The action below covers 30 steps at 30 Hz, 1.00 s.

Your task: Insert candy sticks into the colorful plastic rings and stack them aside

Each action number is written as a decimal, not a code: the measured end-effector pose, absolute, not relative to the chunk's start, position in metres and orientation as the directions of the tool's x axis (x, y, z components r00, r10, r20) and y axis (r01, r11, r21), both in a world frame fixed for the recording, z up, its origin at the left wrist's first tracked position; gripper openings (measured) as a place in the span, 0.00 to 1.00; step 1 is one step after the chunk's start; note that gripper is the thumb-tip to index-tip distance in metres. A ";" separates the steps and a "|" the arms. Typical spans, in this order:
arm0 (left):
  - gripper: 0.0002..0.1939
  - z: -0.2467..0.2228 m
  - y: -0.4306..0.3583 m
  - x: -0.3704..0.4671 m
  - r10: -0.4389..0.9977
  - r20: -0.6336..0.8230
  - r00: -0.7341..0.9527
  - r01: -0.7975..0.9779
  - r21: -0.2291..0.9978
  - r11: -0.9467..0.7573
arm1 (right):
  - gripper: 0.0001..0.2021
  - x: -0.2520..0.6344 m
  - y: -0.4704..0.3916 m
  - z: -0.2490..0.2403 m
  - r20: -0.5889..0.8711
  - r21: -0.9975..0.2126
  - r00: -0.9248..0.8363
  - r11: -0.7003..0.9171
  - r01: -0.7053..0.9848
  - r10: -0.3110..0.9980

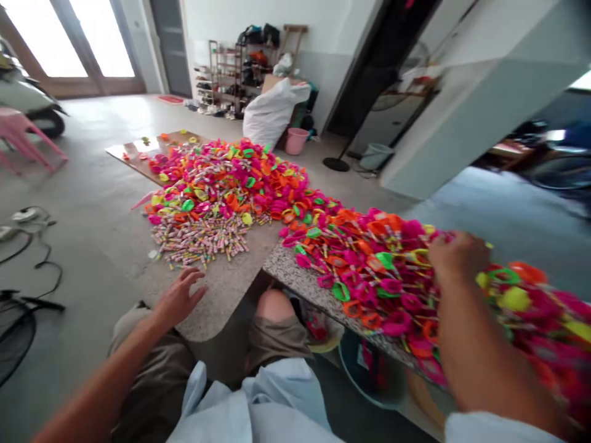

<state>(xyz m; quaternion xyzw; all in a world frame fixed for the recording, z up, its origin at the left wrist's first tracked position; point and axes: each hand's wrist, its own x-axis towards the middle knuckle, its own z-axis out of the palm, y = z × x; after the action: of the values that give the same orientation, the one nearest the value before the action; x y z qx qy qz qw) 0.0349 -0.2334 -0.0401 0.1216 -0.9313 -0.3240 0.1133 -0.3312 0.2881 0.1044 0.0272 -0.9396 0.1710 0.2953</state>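
My left hand [181,298] hovers over the grey stone tabletop [219,304], fingers apart and holding nothing. Just beyond it lies a heap of short, pale, patterned sticks [203,240], resembling little candy tubes. My right hand [457,255] reaches into a long pile of small plastic pieces [355,258] in pink, orange, green and yellow, many with a ring or loop shape. Its fingers are curled down among them, with pink showing at the fingertips; what they grip is partly hidden. Another mound of colourful pieces [231,178] rises behind the sticks.
Beneath the speckled slab [286,261] on my right stands a dark round tub [369,375]. A white sack [272,114] and a pink bucket [297,141] are behind the table. A fan [16,332] and cables lie at left, near a pink stool [28,135].
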 end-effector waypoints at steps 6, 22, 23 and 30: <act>0.19 -0.057 -0.217 0.041 -0.319 0.140 -0.937 -0.140 0.687 0.713 | 0.12 -0.305 0.113 0.051 0.384 -0.335 -0.862 0.820 -0.465 -0.332; 0.13 -0.026 -0.251 0.144 -0.396 0.125 -0.910 -0.165 0.766 0.621 | 0.17 -0.284 -0.138 -0.010 -0.019 -0.521 -0.895 0.768 -0.372 -0.446; 0.13 -0.024 -0.249 0.143 -0.413 0.150 -0.898 -0.152 0.776 0.612 | 0.16 -0.276 -0.135 -0.007 -0.002 -0.543 -0.880 0.740 -0.397 -0.474; 0.16 0.003 -0.209 0.097 -0.494 0.277 -0.824 -0.013 0.863 0.506 | 0.13 -0.176 -0.082 0.010 0.138 -0.791 -0.501 0.209 -0.574 -0.854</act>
<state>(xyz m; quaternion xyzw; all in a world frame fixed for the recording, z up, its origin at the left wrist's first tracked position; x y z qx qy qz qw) 0.0966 -0.2089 0.0027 0.1528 -0.8297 -0.4731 0.2538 -0.1762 -0.0824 0.0097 0.4703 -0.7593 0.4174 -0.1675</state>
